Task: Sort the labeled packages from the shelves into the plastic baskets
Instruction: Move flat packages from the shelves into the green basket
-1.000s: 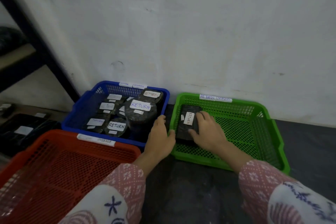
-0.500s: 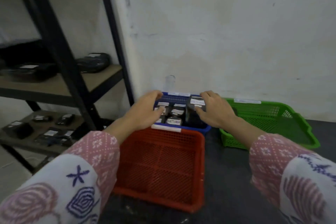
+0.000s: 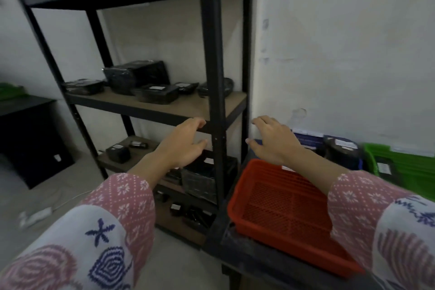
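Red basket [image 3: 289, 209], green basket [image 3: 409, 167], black shelving [image 3: 213, 59], pink-and-white patterned sleeves [image 3: 122, 198], black packages [image 3: 138, 75]

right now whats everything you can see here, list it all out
shelving unit: one, black frame with tan boards, left of centre against the wall
packages on the shelves: several, black wrap with white labels, spread over the middle and lower boards; exact number unclear
red basket: one, nearest, holds nothing visible
blue basket: one, behind the red one, mostly hidden by the right arm
round package: one, black with white label, in the blue basket
green basket: one, far right, with one black labelled package inside
black cabinet: one, far left
left hand: fingers relaxed, holds nothing, in front of the shelf edge
right hand: fingers relaxed, holds nothing, above the red basket's far end
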### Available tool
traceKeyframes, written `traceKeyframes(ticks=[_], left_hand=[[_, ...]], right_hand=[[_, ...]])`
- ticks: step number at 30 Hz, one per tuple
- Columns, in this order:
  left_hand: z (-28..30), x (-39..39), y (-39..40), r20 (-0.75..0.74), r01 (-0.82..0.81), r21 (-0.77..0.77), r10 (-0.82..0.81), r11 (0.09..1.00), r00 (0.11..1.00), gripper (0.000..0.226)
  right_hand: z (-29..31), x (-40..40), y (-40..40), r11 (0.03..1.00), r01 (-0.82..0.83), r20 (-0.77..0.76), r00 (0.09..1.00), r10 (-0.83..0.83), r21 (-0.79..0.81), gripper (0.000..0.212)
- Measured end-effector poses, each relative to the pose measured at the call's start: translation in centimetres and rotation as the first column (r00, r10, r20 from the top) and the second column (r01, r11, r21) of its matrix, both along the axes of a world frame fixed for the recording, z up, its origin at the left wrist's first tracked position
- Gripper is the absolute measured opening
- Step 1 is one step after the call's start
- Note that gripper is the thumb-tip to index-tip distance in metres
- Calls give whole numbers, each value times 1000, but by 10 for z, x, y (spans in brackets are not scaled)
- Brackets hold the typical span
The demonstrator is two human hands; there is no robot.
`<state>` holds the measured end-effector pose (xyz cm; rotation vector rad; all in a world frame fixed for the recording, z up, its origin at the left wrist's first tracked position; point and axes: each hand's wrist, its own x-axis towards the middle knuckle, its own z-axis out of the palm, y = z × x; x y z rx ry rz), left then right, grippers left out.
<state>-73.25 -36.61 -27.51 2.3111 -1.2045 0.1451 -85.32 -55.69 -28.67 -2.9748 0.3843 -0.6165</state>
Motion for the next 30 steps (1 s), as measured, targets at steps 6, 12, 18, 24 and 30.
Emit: traceKeyframes(ticks=[6,12,18,24,30], left_hand=[[-4,65,41,-8,-56,2,56,998,998,52],[-3,148,61,-15,-47,-15,46,999,999,49],[-6,231,74,-38,-10,24,10,1000,999,47],[-23,307,77,-24,87,87,-86,992,996,47],[-43,377,54,174,283,148,-307,948,936,41]], right_hand=[[-3,75,45,989,-135,88,988,129,64,52],[-8,164,76,947,-243,156,965,213,211,51],[-8,241,90,931,-215,196,967,161,294,47],[-12,301,93,932,-113,170,984,56,344,43],[-8,366,73,885,61,235,953,-189,461,38]])
